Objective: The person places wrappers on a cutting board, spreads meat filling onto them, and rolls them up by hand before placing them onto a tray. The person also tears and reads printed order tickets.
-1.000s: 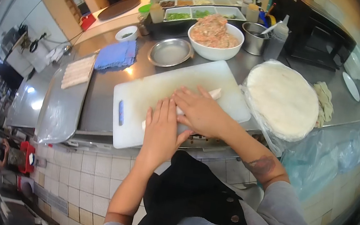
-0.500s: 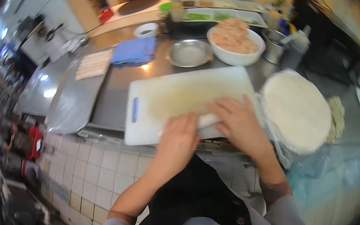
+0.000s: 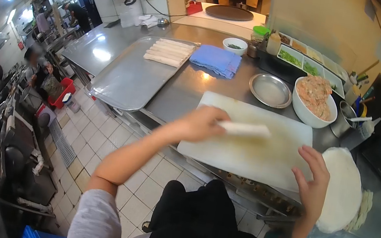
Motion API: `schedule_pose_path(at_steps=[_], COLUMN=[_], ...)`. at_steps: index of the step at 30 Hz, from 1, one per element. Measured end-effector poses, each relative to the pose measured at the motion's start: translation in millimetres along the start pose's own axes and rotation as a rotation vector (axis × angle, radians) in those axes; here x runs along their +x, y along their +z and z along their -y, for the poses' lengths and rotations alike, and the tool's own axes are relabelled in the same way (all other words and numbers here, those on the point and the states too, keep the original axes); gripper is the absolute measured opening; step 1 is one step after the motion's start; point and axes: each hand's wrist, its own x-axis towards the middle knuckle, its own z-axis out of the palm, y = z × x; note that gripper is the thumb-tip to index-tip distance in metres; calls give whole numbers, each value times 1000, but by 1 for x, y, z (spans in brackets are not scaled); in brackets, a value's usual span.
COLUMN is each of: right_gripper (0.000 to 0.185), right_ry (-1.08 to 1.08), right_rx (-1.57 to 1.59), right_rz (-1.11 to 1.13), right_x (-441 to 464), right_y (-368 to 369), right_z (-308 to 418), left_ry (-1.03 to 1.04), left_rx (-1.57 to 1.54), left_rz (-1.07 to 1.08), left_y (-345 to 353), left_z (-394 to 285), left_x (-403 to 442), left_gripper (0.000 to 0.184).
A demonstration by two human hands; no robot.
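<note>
- Here the left hand [image 3: 203, 124] grasps a pale roll [image 3: 247, 129] by its left end, fingers curled round it, over the middle of the cutting board [image 3: 244, 160]; whether roll and board touch cannot be told through the blur;
- that end grip seems gentle, perhaps sparing the soft length from squashing;
- the right hand [image 3: 313, 176], fingers spread and grasping nothing, hangs at the board's right edge, apparently out of the roll's way;
- just beyond that edge lies a round white sheet [image 3: 341, 192]; a bowl [image 3: 307, 118] of pinkish filling [image 3: 314, 93] stands by the board's far right corner, likely for easy reach;
- left of the board, a strip of steel counter [image 3: 173, 100] gives room before the tray [image 3: 122, 80]; the tray's row of rolls [image 3: 168, 52] lies side by side, presumably saving space;
- a metal dish [image 3: 270, 90] crowds the board's far edge.
</note>
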Motion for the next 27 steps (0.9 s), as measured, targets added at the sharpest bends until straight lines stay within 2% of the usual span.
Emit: schedule_pose_path(at_steps=[2, 4, 6, 8, 9, 11, 12, 14, 17, 18, 20, 23, 25, 27], right_gripper=[44, 42, 40, 39, 37, 36, 34, 33, 31, 30, 30, 30, 30, 31], right_ry=[14, 36, 120, 145, 173, 159, 150, 139, 131, 130, 134, 136, 129, 179], right_rx=[0, -1, 60, 59, 56, 33, 12, 14, -8, -22, -32, -58, -83, -77], right_rz=[-1, -4, 62, 72, 80, 79, 75, 54, 40, 47, 56, 71, 71, 74], right_x=[-11, -22, -32, -37, -39, -41, -42, -45, -46, -45, -43, -43, -42, -40], right_y=[-4, -4, 0, 5, 7, 10, 12, 16, 16, 17, 16, 19, 21, 20], right_z=[-6, -14, -22, -21, -20, -18, -18, -20, -19, -18, -18, -20, -20, -18], left_ry=[-165, -365, -443, -471, -470, -583, -572, -728, -705, -699, -735, -787, -883, -989], left_rx=[-2, -11, -379, -480, -483, -736, -739, -695, -818, -828, -661, -508, -242, -28], left_rz=[-118, -397, -710, -941, -943, -1240, -1241, -1407, -1514, -1513, -1400, -1316, -1159, -908], left_y=[-53, -98, -140, -172, -181, -192, -190, -183, -160, -155, -149, -153, -159, -164], left_z=[13, 37, 85, 139, 164, 205, 222, 247, 269, 263, 254, 303, 312, 270], left_x=[-9, -12, -7, 4, 12, 28, 33, 42, 53, 54, 53, 69, 80, 90], left_gripper=[29, 29, 30, 31, 31, 28, 28, 37, 43, 43, 42, 40, 36, 38])
